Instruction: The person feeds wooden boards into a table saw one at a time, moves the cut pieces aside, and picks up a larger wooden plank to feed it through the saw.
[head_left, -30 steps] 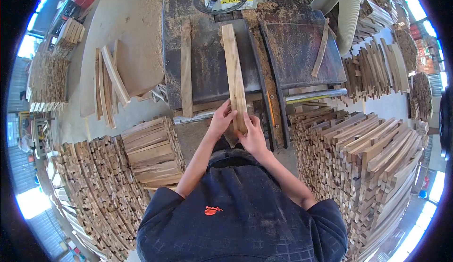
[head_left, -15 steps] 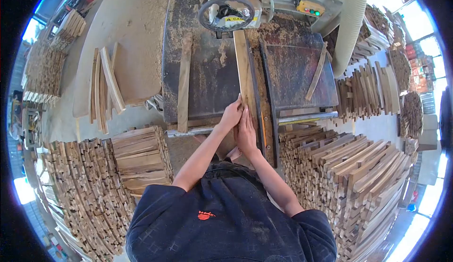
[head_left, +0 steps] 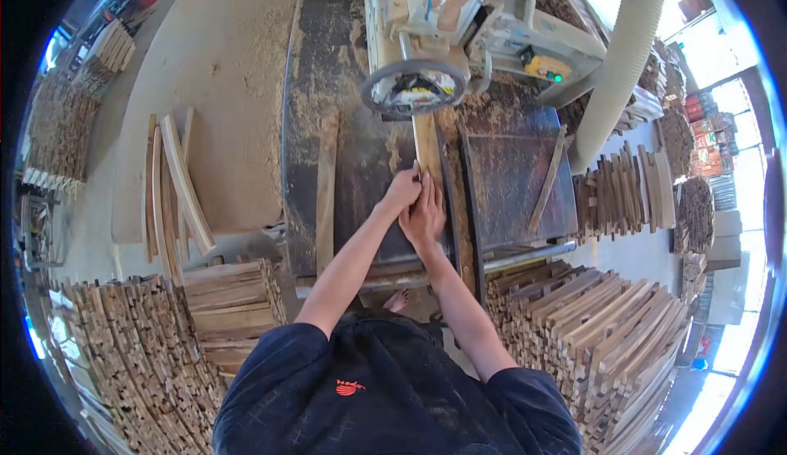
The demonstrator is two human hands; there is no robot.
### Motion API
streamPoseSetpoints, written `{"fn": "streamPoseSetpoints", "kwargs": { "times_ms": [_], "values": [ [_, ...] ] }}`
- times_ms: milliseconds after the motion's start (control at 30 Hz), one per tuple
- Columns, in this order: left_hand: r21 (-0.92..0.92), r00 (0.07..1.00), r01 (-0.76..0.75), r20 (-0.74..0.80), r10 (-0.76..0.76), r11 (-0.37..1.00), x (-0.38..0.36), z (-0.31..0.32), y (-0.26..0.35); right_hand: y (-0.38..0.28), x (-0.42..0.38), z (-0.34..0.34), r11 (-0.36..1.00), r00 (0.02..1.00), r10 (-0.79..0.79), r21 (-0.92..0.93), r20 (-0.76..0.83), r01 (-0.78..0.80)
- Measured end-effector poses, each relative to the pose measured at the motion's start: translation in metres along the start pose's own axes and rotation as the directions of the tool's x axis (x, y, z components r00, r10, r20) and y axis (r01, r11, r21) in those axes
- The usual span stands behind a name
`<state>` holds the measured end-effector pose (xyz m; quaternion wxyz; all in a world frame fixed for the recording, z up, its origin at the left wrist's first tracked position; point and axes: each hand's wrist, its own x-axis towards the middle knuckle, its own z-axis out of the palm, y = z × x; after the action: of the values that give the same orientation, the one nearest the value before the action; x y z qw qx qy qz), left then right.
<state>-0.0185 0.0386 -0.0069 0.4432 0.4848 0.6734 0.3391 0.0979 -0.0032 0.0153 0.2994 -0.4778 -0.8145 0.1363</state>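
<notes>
A narrow wooden strip (head_left: 425, 143) lies lengthwise on the dark machine table (head_left: 361, 168), its far end hidden under the handwheel (head_left: 414, 88). My left hand (head_left: 401, 189) is closed at the strip's left side near its back end. Beside it, my right hand (head_left: 425, 211) presses on the back end, its fingers pointing forward along the wood. The two hands touch each other, and they hide the strip's near end. A long guide rail (head_left: 459, 209) runs just right of the strip.
The machine head (head_left: 443, 4) stands over the table, with a control box (head_left: 547, 68) and pale hose (head_left: 627, 70) at right. Loose strips lie on the table's left (head_left: 326, 184) and right (head_left: 548, 180). Stacked wood flanks me at left (head_left: 139, 348) and right (head_left: 607, 324).
Both hands and the strip have moved forward, toward the machine head. Less of the strip shows in front of the handwheel. The view has shifted, so the machine sits lower in it.
</notes>
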Motion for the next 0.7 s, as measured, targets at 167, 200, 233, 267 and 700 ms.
{"fn": "streamPoseSetpoints", "kwargs": {
  "times_ms": [167, 200, 233, 267, 700],
  "values": [
    [-0.088, 0.998, -0.041, -0.05, 0.037, 0.995, -0.015, 0.005, 0.004, -0.01, 0.0, -0.008, 0.998, 1.0, -0.003, -0.06, -0.012, 0.002],
    [-0.068, 0.999, -0.024, -0.037, 0.021, 0.997, -0.01, 0.007, 0.0, -0.011, 0.003, -0.008, 0.999, 1.0, 0.001, -0.044, -0.019, -0.002],
    [-0.045, 1.0, -0.003, -0.021, 0.002, 0.999, -0.005, 0.01, -0.006, -0.013, 0.004, -0.009, 0.997, 0.997, 0.063, -0.049, 0.045, -0.061],
    [-0.029, 0.999, -0.022, -0.042, 0.021, 0.999, -0.008, 0.012, -0.009, -0.014, 0.004, -0.01, 0.998, 0.998, 0.041, -0.043, 0.045, -0.039],
    [-0.044, 0.999, 0.03, 0.016, -0.029, 0.999, -0.021, -0.01, 0.012, -0.011, -0.003, -0.002, 0.988, 1.0, -0.01, -0.154, -0.014, 0.008]
  ]
}}
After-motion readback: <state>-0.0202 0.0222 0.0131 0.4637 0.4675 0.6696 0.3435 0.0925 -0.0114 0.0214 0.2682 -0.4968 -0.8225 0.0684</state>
